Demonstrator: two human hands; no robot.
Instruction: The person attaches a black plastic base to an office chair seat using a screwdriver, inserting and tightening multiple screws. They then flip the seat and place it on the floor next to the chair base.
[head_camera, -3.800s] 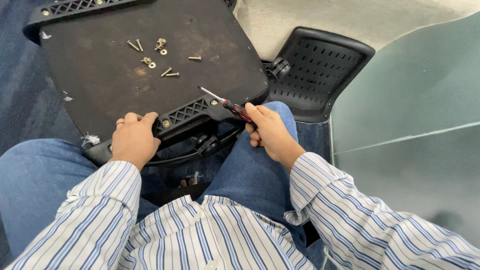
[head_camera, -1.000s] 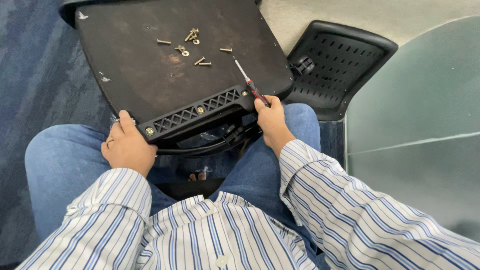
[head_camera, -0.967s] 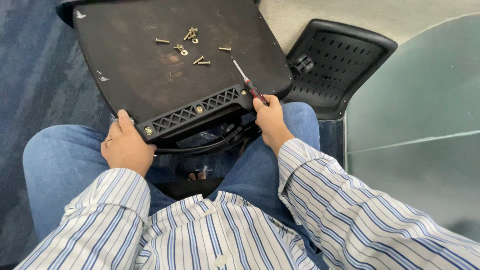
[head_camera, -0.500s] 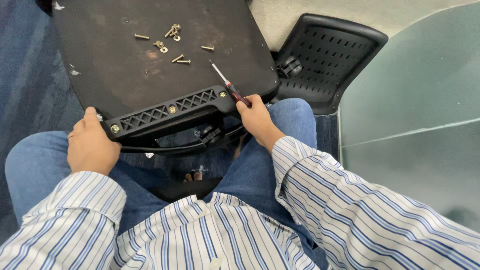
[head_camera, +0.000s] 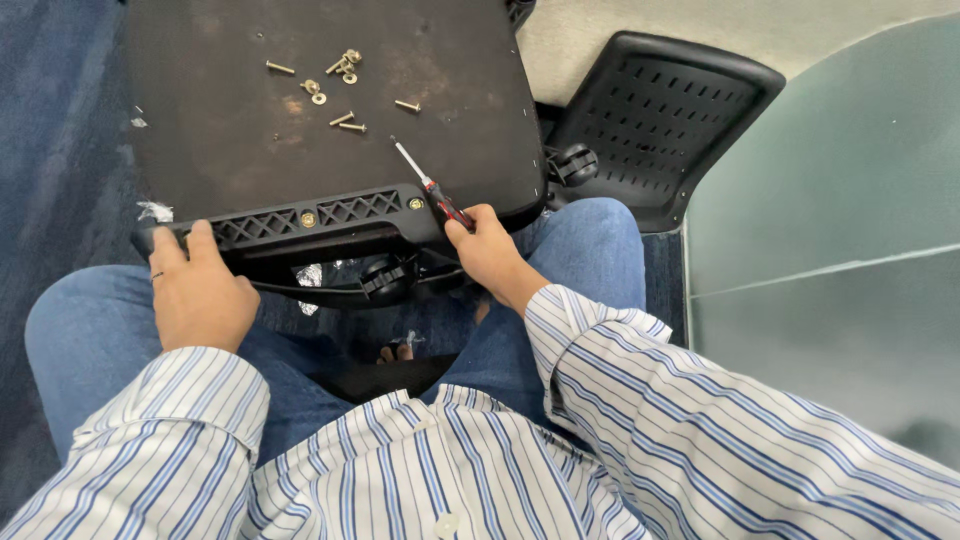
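Gripping the near edge of an upturned office-chair seat base (head_camera: 330, 150) that rests across the lap, the person's left hand (head_camera: 200, 295) is wrapped around the left end of the black plastic bracket (head_camera: 320, 215), fingers curled over its rim. The right hand (head_camera: 490, 255) is closed around the red-and-black handle of a small screwdriver (head_camera: 430, 188), whose metal shaft points up and away across the dark board. A loose scatter of brass-coloured screws and washers (head_camera: 335, 85) lies unsecured on the flat underside, well apart from both hands. The plainest risk is tilt: the seat base is balanced on the knees and held at one edge only, so any dip could send the hardware rolling off onto the blue carpet (head_camera: 60, 150), where it would be hard to find. The screwdriver tip could also slip and scratch the board or jab the steadying hand. The perforated black backrest (head_camera: 660, 120) lies on the floor beside the right knee, near enough to be knocked.
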